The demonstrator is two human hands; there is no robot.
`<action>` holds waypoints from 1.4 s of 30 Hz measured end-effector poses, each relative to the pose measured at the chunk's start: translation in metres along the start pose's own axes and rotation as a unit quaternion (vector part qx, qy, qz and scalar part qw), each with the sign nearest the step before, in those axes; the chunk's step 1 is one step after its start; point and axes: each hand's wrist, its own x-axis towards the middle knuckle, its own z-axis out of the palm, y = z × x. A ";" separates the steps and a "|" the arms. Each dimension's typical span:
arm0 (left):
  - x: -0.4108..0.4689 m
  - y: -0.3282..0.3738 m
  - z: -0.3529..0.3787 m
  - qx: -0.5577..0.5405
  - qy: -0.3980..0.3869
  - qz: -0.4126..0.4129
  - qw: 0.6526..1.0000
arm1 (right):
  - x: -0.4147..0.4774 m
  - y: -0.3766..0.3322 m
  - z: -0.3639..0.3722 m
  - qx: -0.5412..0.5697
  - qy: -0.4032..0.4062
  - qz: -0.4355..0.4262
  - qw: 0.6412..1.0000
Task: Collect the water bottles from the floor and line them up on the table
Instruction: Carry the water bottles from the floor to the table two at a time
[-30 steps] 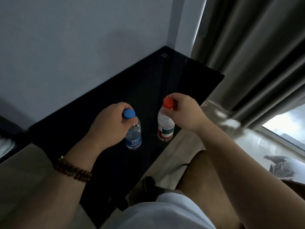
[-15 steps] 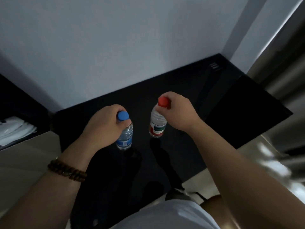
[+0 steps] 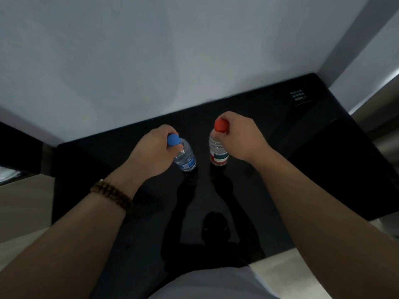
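My left hand (image 3: pixel 149 152) grips a clear water bottle with a blue cap and blue label (image 3: pixel 185 157) by its neck. A second clear bottle, red-capped with a red and green label (image 3: pixel 218 151), is held at the neck by my right hand (image 3: pixel 241 137). Both bottles are upright, side by side, a short gap between them, over the middle of the glossy black table (image 3: pixel 302 165). Their bases are at or just above the tabletop; I cannot tell whether they touch it.
The table stands against a pale wall (image 3: pixel 151 61), with its right end near a wall corner and a curtain (image 3: pixel 380 104). A small white printed mark (image 3: pixel 298 96) sits at the table's far right. A lower beige surface (image 3: pixel 23 201) lies left of the table.
The view has swung left and squared up to the table. Both hands, still gripping the bottles, have moved further in over the tabletop toward the wall.
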 end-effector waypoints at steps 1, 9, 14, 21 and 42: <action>0.009 0.007 0.003 0.001 -0.003 -0.003 1.000 | 0.006 0.006 -0.005 0.001 0.003 0.005 1.000; 0.053 0.044 0.023 -0.002 -0.014 -0.016 1.000 | 0.041 0.040 -0.028 0.002 -0.003 0.013 1.000; 0.065 0.059 0.031 -0.010 -0.011 -0.020 1.000 | 0.052 0.053 -0.036 0.004 -0.001 0.014 1.000; 0.075 0.074 0.037 -0.016 -0.018 -0.025 0.999 | 0.060 0.062 -0.039 0.018 -0.021 0.016 0.999; 0.071 0.095 0.033 0.026 -0.035 -0.030 0.999 | 0.045 0.073 -0.044 0.050 -0.032 -0.002 0.998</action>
